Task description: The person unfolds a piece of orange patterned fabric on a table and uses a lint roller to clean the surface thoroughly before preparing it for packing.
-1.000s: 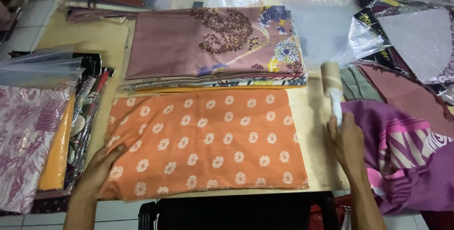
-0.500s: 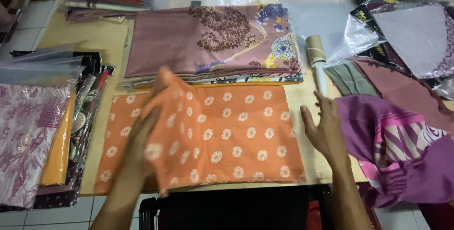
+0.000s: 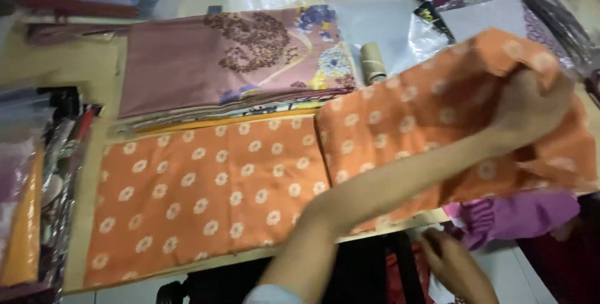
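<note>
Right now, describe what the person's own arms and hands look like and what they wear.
Both hands are bare: no gloves, rings or watch visible. The left hand sits at the end of a long bare forearm, with a pale light-blue sleeve edge near the elbow. The right hand shows only partly at the bottom edge, blurred.

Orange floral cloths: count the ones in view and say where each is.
2. One orange white-flowered cloth lies flat on the table's left half; another orange white-flowered cloth is lifted to the right by the left hand. More may lie beneath.
</note>
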